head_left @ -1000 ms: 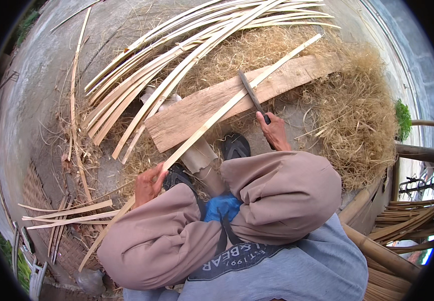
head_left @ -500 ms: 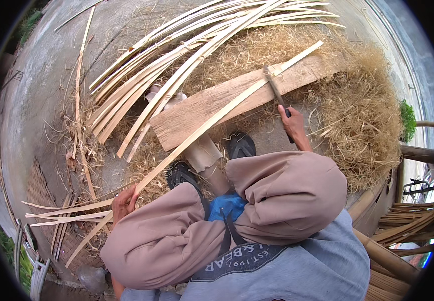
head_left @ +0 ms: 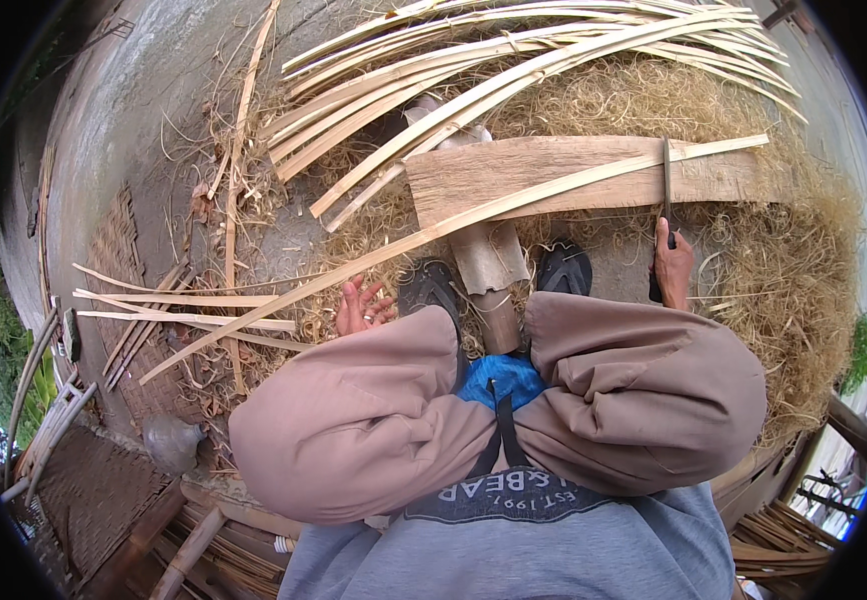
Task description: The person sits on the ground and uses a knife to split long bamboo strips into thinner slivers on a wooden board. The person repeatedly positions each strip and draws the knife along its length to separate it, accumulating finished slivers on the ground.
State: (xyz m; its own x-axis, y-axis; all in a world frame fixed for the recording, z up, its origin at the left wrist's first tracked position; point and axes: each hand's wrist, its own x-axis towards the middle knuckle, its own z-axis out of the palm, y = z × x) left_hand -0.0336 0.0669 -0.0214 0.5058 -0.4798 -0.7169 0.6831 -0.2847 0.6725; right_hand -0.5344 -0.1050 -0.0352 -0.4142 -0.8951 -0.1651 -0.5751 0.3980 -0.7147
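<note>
Bare grey floor (head_left: 153, 120) out here, and a great tangle of curly shavings (head_left: 773, 350) spreads across the right side and up behind the work. At the top, a fan of long pale strips (head_left: 553, 62) sweeps over the heap, while over on the left a few short strips (head_left: 203, 299) lie crossed near a woven mat (head_left: 118, 245), with a clear plastic bag (head_left: 171, 443) below.

Centre stage: a broad wooden board (head_left: 533, 165) set crosswise, one end above a post (head_left: 498, 325) with a pale sheet (head_left: 490, 262) draped over it. And here's the long strip (head_left: 493, 208) — slanting across the board, far end out to the upper right, near end dropping past the left knee towards the short strips.

Right hand (head_left: 673, 265) on the knife (head_left: 666, 185): fingers wrapped round the dark handle, blade pointing away and crossing the strip towards its far end. Left hand (head_left: 361, 308) — fingers loose and spread, gripping nothing, a ring on one of them, just beside the strip; whether they brush it, I can't tell. Two dark sandals (head_left: 565, 272) flank the post, and blue plastic (head_left: 501, 380) sits between the knees.
</note>
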